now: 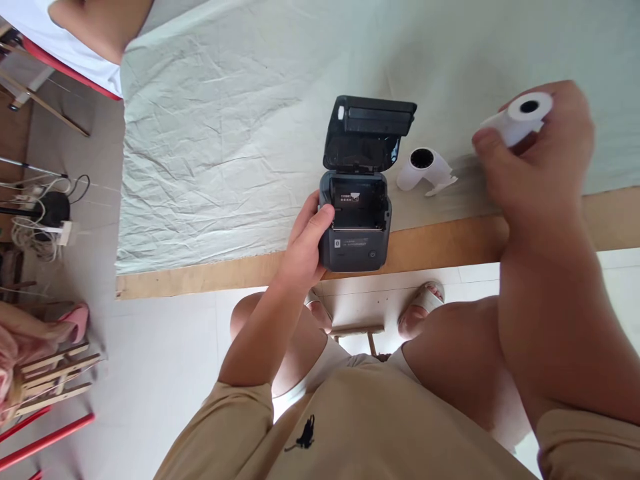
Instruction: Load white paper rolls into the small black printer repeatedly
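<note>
My left hand (305, 240) grips the left side of a small dark label printer (356, 250) at the table's front edge. The printer's lid (367, 133) is flipped up, and its paper bay shows no roll inside. To the right of the printer, a used paper roll (411, 175) with a wide dark core and a torn, curling end lies on the cloth. Farther right, my right hand (545, 147) is closed around a white paper roll (517, 120) with a small dark core hole, held above the cloth.
A wrinkled pale green cloth (215, 153) covers the table, whose bare wooden edge (200, 277) faces me. Another person's arm (103, 27) rests at the far left corner. On the floor at left are tangled cables (37, 233), a wooden rack (57, 380) and red bars (47, 443).
</note>
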`<state>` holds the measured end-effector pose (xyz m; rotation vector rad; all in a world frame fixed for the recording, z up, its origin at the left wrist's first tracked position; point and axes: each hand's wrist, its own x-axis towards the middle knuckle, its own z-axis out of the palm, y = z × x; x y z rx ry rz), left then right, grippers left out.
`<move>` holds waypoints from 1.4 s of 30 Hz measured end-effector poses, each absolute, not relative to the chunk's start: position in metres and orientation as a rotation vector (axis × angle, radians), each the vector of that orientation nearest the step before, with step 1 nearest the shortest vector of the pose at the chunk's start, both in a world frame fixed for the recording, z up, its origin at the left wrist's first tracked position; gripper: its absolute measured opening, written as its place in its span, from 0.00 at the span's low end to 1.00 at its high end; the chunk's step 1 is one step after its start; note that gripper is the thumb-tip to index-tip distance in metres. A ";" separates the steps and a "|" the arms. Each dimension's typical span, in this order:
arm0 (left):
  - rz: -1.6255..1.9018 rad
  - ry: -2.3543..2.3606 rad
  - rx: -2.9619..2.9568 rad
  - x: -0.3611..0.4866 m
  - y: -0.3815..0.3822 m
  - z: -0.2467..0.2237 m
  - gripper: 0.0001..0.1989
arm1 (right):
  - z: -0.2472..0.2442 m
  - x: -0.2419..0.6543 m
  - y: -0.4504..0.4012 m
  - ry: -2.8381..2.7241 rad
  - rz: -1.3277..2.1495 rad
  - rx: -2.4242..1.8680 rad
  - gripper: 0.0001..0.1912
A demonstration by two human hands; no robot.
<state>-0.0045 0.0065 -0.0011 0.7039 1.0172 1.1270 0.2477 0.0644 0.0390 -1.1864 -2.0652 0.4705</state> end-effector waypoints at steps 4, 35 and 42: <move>1.144 1.030 0.710 -0.005 0.008 -0.003 0.27 | 0.034 0.256 0.056 -2.014 0.431 -1.212 0.18; 1.157 1.012 0.747 -0.003 0.008 -0.002 0.25 | 0.018 0.188 0.026 -2.085 0.024 -0.990 0.21; 1.158 0.999 0.790 -0.003 0.007 -0.003 0.26 | 0.013 0.192 0.028 -2.086 0.107 -1.084 0.14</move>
